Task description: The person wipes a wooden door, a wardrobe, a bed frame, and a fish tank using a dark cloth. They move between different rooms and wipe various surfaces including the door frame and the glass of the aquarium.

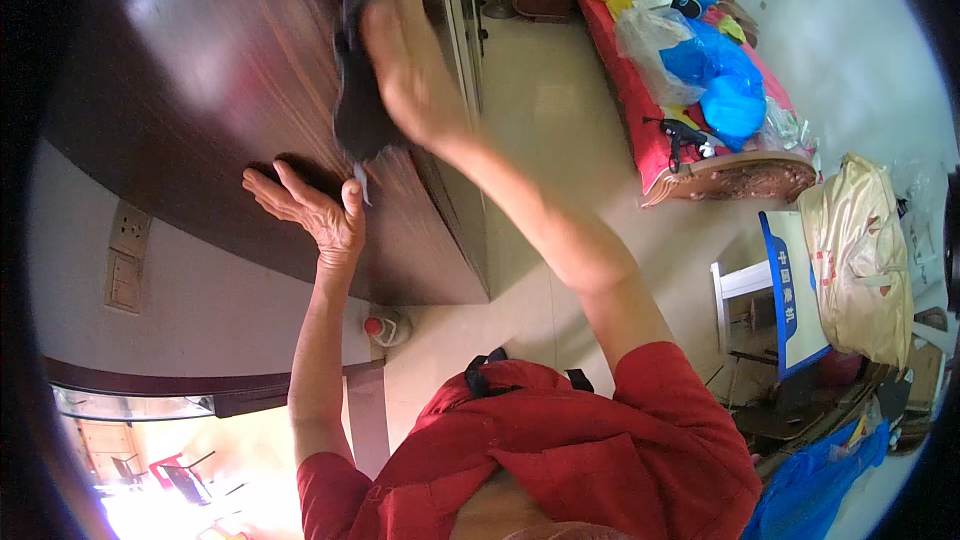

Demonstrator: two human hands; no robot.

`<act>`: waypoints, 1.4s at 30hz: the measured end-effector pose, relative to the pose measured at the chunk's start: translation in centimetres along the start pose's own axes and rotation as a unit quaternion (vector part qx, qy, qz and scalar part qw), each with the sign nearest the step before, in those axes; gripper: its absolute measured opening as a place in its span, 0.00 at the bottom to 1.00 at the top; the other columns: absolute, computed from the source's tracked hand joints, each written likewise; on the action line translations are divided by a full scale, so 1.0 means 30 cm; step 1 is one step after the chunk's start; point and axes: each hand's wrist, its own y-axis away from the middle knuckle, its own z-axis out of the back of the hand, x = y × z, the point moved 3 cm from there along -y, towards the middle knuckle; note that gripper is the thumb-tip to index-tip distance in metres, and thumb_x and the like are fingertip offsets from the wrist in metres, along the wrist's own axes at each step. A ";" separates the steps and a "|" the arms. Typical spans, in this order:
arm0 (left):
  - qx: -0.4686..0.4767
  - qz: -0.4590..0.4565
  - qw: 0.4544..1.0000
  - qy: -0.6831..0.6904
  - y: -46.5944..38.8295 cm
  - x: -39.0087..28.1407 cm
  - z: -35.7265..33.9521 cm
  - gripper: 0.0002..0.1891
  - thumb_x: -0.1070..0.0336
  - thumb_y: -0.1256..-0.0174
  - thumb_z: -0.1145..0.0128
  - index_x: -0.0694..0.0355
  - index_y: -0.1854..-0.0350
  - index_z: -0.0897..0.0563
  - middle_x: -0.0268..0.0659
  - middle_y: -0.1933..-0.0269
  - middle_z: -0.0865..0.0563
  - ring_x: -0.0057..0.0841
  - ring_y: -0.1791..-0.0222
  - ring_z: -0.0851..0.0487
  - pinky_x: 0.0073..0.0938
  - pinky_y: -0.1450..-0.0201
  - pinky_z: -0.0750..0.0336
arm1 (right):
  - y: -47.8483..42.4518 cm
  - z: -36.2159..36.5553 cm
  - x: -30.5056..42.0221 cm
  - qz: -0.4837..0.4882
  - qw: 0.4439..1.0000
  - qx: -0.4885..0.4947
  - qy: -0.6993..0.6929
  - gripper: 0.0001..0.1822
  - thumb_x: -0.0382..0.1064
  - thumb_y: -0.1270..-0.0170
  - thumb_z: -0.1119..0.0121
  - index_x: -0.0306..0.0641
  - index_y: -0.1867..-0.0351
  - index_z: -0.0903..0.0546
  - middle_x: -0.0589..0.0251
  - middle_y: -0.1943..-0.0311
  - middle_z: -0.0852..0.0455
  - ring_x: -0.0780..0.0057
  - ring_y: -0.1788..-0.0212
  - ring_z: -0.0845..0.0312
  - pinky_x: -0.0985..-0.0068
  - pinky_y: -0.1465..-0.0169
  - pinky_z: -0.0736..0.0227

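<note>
A tall dark wood-grain cabinet panel (247, 67) stands before me at the upper left. My right hand (401, 52), slightly blurred, presses a dark cloth (364, 109) against the panel near its right edge. The cloth hangs below the hand, with a pale strip at its lower end. My left hand (315, 210) rests against the lower part of the panel with fingers spread and holds nothing; its thumb is close to the cloth's lower end. Part of the right hand's fingers is hard to make out against the cloth.
A carved wooden bed (735, 176) with blue plastic bags (731, 109) stands at the upper right. A blue-edged table (795, 300) bears a beige bag (862, 262). A red-capped bottle (390, 328) stands by the cabinet's base. Wall sockets (131, 229) are at left.
</note>
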 end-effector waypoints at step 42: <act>-0.154 0.271 0.945 -0.098 -0.094 -0.405 -0.117 0.45 0.29 0.39 0.65 0.60 0.29 0.55 0.48 0.31 0.48 0.40 0.31 0.46 0.43 0.32 0.51 | 0.462 -0.001 -1.258 -0.311 0.946 -0.012 0.090 0.22 0.44 0.38 0.52 0.36 0.46 0.29 0.38 0.48 0.29 0.37 0.51 0.32 0.49 0.48 0.37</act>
